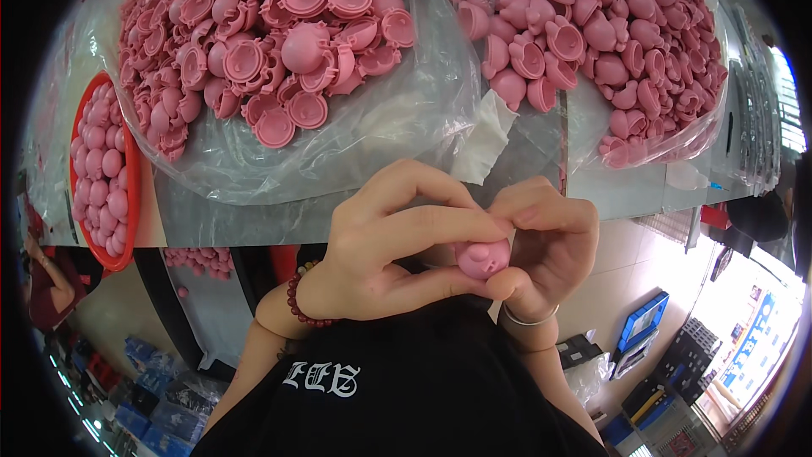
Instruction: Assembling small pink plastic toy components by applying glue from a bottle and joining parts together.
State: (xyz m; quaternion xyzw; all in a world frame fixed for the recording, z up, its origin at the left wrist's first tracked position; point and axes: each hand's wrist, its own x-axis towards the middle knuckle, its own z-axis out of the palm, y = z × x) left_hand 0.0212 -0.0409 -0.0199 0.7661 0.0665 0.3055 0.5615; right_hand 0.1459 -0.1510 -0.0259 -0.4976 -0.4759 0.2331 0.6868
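Note:
Between my two hands, close to my chest and just off the table's near edge, is a small round pink plastic piece (482, 260) with little raised bumps. My left hand (397, 241) pinches it from the left with thumb and fingers. From the right, my right hand (545, 245) grips the same piece, thumb below and fingers above. The fingers hide much of it. Beyond my hands a pile of pink half shells (304, 46) lies on clear plastic at the left. Another heap of pink shells (609, 42) fills a clear bag at the right.
A red basket (134, 161) of closed pink balls stands at the table's left edge. A torn white scrap (486, 140) lies on the plastic sheet (338, 152). Below the table at left, a tray (203, 305) holds more pink pieces. Another person's arm (55, 275) shows at far left.

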